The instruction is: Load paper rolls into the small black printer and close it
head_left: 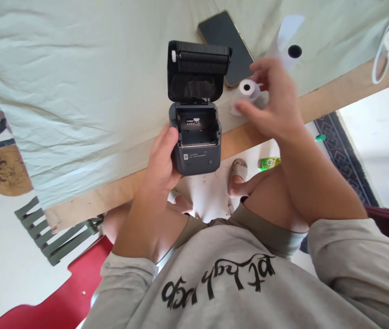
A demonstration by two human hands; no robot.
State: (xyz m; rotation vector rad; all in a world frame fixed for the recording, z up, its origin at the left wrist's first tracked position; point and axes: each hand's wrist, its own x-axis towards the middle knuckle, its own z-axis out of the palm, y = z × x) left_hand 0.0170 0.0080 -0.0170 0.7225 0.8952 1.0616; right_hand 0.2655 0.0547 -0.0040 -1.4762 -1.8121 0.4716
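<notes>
At the near edge of the pale cloth-covered wooden table (78, 91), a small dark grey plastic thermal printer (196, 137) sits with its hinged lid (196, 68) swung fully open and tilted away from the person. The paper bay is exposed and looks empty; only a label shows on its back wall.

Left hand (162, 160): wrapped against the printer's left side, thumb on the upper edge, steadying the body. Grasping, not clenched hard.

Right hand (273, 103): fingers curled round a small white roll of thermal paper (248, 89), held just right of the open lid, above the table, core hole facing the camera. The hand is motion-blurred, so the exact finger contacts are unclear. A loose paper tail may hang below the roll; cannot confirm.

Nearby: a black smartphone (227, 45) lies flat behind the printer; a second white roll (292, 50) is beyond the right hand.

Judgement on seating the roll well:
- keep the left hand's brace so the printer does not slide off the edge;
- turn the roll so its axis runs across the bay;
- leave the free end leading out toward the front;
- lower it without bumping the lid hinge.

Main risk: roll dropped in reversed.
</notes>
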